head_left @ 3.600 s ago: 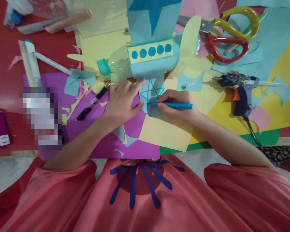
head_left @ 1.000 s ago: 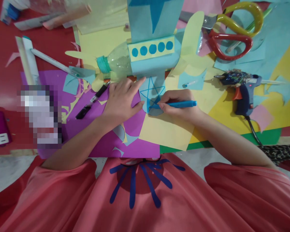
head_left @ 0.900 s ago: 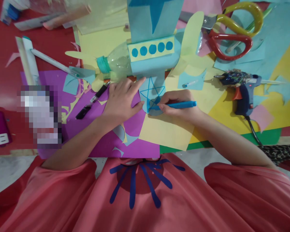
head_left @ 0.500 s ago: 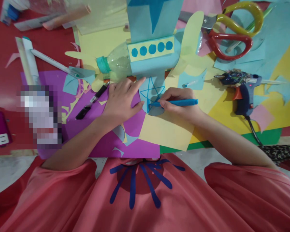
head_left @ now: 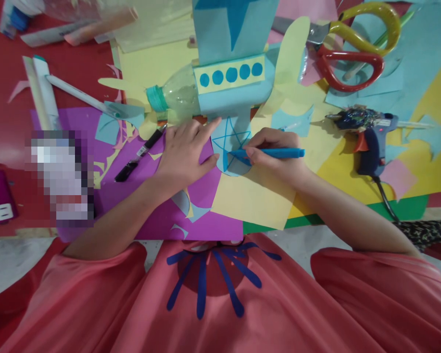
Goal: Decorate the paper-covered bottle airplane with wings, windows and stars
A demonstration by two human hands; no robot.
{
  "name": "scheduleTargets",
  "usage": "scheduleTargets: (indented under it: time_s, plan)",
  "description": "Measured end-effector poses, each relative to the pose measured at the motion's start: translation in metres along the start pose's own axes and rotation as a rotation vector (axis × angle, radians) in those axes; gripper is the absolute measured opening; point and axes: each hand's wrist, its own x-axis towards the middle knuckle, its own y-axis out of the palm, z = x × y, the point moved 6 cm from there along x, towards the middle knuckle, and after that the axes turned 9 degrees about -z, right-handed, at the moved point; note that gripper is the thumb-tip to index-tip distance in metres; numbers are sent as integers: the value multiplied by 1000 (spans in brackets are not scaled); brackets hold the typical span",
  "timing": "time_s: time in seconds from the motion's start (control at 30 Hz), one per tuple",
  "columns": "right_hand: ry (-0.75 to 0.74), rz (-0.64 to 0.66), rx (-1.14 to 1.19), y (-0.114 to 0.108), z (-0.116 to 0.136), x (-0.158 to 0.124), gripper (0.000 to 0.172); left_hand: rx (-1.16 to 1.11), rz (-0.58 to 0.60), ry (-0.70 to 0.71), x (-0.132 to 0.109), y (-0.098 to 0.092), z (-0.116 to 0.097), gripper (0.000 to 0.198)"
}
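My right hand (head_left: 277,154) is closed round a blue marker (head_left: 284,153), its tip on the light-blue paper wing (head_left: 238,170) where a star outline is drawn. Part of the star's lower left is coloured in. Spread out flat, my left hand (head_left: 189,149) touches the wing's left edge with its index finger and thumb. The wing joins a plastic bottle (head_left: 182,93) wrapped in light-blue paper, with a teal cap and a yellow strip (head_left: 231,74) of blue dots. A second wing (head_left: 213,34) on the far side bears a filled blue star.
At the right lie large scissors (head_left: 347,68) with yellow and red handles and a blue glue gun (head_left: 373,142) with a cord. A black pen (head_left: 140,153) rests left of my left hand. Coloured paper scraps (head_left: 191,208) and sheets cover much of the table.
My right hand has shifted slightly up and right, taking the marker tip from the star's lower-left point toward its middle. My left hand stays in place.
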Motion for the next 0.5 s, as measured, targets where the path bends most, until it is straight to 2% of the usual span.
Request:
scheduleTargets:
  time_s: [0.33, 0.5]
  plan:
    - [-3, 23, -53, 2, -2, -1, 25, -26, -29, 14, -1, -2, 1, 59]
    - [-24, 45, -64, 3, 2, -1, 24, -13, -7, -1, 0, -2, 0, 58]
